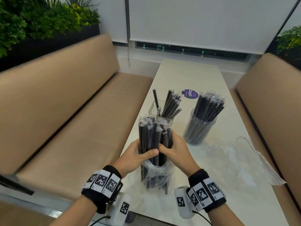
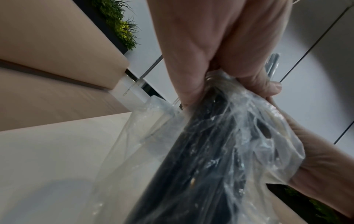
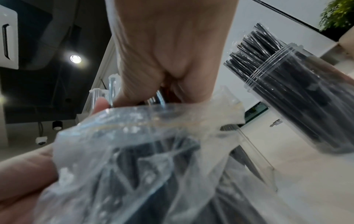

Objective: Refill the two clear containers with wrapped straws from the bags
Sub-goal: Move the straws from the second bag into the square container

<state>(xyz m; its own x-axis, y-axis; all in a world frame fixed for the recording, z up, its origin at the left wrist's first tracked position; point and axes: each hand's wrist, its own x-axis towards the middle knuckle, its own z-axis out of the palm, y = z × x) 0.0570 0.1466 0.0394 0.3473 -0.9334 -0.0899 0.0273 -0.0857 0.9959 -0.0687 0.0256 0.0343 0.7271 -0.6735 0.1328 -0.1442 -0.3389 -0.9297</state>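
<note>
Wrapped straws [image 1: 154, 141] are standing bundled in their bag [image 1: 156, 173] on the bench [image 1: 228, 168]; both the left hand [image 1: 138, 156] and right hand [image 1: 175, 148] are gripping them. Best lifting straight up, keeping the bag down.

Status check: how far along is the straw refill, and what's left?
Done, by the look of it: the round jar is packed with straws, and an empty bag lies on the table. In hand: left hand and right hand grip a straw bundle standing in its opened bag. Left: the square container looks only partly filled.
</note>
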